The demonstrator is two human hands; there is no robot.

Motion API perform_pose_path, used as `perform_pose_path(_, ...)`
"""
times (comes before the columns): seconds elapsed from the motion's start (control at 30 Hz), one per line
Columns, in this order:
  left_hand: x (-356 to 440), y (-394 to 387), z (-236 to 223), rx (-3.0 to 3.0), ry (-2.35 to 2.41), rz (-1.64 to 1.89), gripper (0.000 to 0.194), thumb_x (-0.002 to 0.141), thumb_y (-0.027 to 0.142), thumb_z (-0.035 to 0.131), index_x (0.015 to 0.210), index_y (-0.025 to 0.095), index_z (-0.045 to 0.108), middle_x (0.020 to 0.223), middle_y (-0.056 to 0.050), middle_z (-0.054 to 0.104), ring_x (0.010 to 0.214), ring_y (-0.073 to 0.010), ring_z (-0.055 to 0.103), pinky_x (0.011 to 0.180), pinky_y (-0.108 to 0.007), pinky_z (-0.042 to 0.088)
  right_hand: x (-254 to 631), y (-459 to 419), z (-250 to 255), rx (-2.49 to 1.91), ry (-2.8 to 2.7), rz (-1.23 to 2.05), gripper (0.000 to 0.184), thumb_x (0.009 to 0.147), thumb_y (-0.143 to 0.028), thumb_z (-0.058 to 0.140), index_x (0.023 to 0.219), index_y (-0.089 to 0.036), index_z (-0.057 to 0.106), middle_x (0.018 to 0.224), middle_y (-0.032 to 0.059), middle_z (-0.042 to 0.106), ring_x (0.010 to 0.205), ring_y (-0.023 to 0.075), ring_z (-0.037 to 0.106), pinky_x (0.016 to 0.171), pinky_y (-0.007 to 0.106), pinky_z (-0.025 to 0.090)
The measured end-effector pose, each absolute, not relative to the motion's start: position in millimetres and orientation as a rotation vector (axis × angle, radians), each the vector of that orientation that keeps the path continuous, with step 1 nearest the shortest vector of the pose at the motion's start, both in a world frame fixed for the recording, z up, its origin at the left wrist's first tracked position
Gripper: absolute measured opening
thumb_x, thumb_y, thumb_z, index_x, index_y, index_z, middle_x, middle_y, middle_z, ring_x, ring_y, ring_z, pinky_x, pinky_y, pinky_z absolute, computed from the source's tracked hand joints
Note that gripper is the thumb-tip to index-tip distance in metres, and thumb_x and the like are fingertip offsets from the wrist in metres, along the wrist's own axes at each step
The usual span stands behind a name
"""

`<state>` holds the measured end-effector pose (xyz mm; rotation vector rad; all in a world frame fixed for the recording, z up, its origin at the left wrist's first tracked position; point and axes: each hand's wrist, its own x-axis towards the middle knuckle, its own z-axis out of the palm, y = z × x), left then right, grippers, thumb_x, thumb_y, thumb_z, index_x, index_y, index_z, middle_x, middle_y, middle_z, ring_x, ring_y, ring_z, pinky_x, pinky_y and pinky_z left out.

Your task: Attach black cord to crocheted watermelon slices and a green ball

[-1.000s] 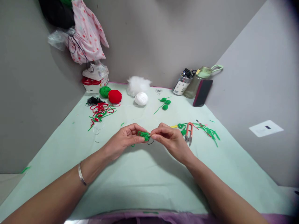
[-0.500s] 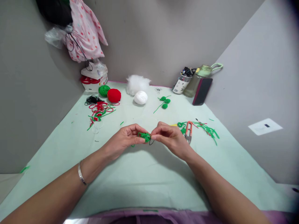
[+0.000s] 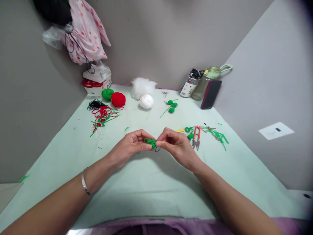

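Observation:
My left hand (image 3: 134, 143) is closed round a small green crocheted piece (image 3: 150, 142), gripping it between thumb and fingers above the middle of the table. Against the right end of that piece, my right hand (image 3: 174, 146) is pinched, thumb to forefinger. Whatever lies between those fingertips is too small and hidden to name. A loop of black thread (image 3: 157, 149) hangs just below them. Behind my right hand lie orange-handled thread snips (image 3: 197, 137), blades towards me, and a yellow tool (image 3: 180, 130) that is partly covered.
Red yarn (image 3: 118, 99), green yarn (image 3: 107, 94), a white ball (image 3: 146, 101) and white stuffing (image 3: 143, 87) stand at the back. Tangled yarn scraps (image 3: 102, 114) lie left, green strands (image 3: 216, 135) right. Small green crocheted balls (image 3: 171, 110), a pen holder (image 3: 189, 86), a bottle (image 3: 201, 86) and a phone (image 3: 211, 94) are farther back.
My right fingertips have shifted slightly left, closer against the green crocheted piece. The whole view has moved a little, and more of the yellow tool shows.

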<state>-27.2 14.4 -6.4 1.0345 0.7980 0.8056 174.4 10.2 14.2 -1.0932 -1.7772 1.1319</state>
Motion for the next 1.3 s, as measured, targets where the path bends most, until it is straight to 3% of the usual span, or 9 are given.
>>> perform_pose_path(0.17, -27, 14, -7, 1.028, 0.798, 0.809, 0.025, 0.072, 0.025, 0.078, 0.092, 0.018, 0.065, 0.086, -0.001, 0.069, 0.085, -0.0160, 0.065, 0.086, -0.032, 0.044, 176, 14, 11, -1.094, -1.772, 1.148, 0.025, 0.083, -0.040, 0.070, 0.075, -0.017, 0.066, 0.071, 0.0003, 0.056, 0.064, 0.0115, 0.047, 0.059, 0.026, 0.038)
perform_pose_path(0.33, -29, 15, -7, 1.081, 0.797, 0.822, 0.024, 0.075, 0.027, 0.076, 0.094, 0.018, 0.064, 0.090, -0.002, 0.069, 0.087, -0.0161, 0.064, 0.084, -0.030, 0.044, 187, 19, 15, -1.059, -1.902, 1.053, 0.012, 0.087, -0.030, 0.066, 0.086, -0.020, 0.074, 0.080, 0.0030, 0.059, 0.077, 0.0147, 0.054, 0.068, 0.028, 0.041)
perform_pose_path(0.7, -30, 16, -6, 1.081, 0.822, 0.827, 0.023, 0.074, 0.026, 0.077, 0.093, 0.019, 0.065, 0.089, 0.000, 0.067, 0.087, -0.0157, 0.063, 0.082, -0.029, 0.043, 195, 20, 16, -1.036, -1.998, 1.089, 0.020, 0.093, -0.026, 0.058, 0.103, -0.025, 0.075, 0.079, 0.0023, 0.053, 0.073, 0.0141, 0.051, 0.065, 0.028, 0.040)
perform_pose_path(1.03, -29, 16, -8, 1.051, 0.788, 0.827, 0.022, 0.073, 0.023, 0.077, 0.091, 0.019, 0.065, 0.089, -0.001, 0.070, 0.086, -0.0154, 0.064, 0.081, -0.028, 0.044, 190, 19, 13, -1.020, -1.893, 1.186, 0.014, 0.090, -0.028, 0.062, 0.092, -0.019, 0.073, 0.077, 0.0016, 0.054, 0.068, 0.0121, 0.048, 0.061, 0.027, 0.038)
perform_pose_path(1.2, -26, 14, -11, 1.046, 0.767, 0.821, 0.022, 0.074, 0.023, 0.077, 0.091, 0.019, 0.063, 0.088, 0.000, 0.069, 0.084, -0.0143, 0.063, 0.082, -0.028, 0.044, 182, 17, 14, -1.054, -1.866, 1.122, 0.011, 0.087, -0.026, 0.064, 0.082, -0.017, 0.068, 0.078, 0.0018, 0.058, 0.072, 0.0129, 0.053, 0.064, 0.026, 0.041)
perform_pose_path(1.3, -23, 14, -13, 1.026, 0.787, 0.828, 0.024, 0.072, 0.026, 0.078, 0.089, 0.018, 0.062, 0.086, 0.000, 0.067, 0.081, -0.0139, 0.063, 0.082, -0.029, 0.045, 179, 15, 11, -1.177, -1.851, 1.045, 0.008, 0.086, -0.025, 0.064, 0.082, -0.018, 0.065, 0.073, 0.0002, 0.060, 0.064, 0.0119, 0.053, 0.060, 0.025, 0.042)
